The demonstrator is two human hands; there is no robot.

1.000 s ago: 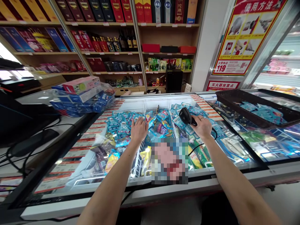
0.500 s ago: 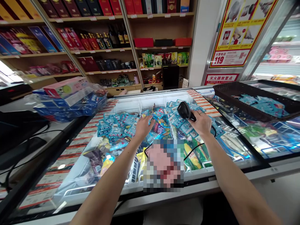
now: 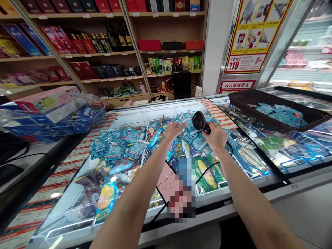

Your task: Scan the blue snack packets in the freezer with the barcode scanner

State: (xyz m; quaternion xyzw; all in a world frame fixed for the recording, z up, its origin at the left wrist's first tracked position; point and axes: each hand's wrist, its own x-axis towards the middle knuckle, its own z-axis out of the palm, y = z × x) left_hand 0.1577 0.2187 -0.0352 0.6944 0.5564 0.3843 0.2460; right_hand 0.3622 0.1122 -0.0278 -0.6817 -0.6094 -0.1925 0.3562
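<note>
We hold one black scanner (image 3: 199,121) in our right hand (image 3: 216,136) above one freezer (image 3: 249,204) covered with blue packets (image 3: 120,142), too many to count; our left hand (image 3: 174,130), fingers outstretched, is over the packets.

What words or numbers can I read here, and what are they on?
"01:25:18": phone screen.
"火警电话 119": red-and-yellow poster.
"灭火器放置点": red-and-white sign below it.
Too small or blurred: the blue packets, striped labels, tall shelf boxes and the poster's smaller print.
</note>
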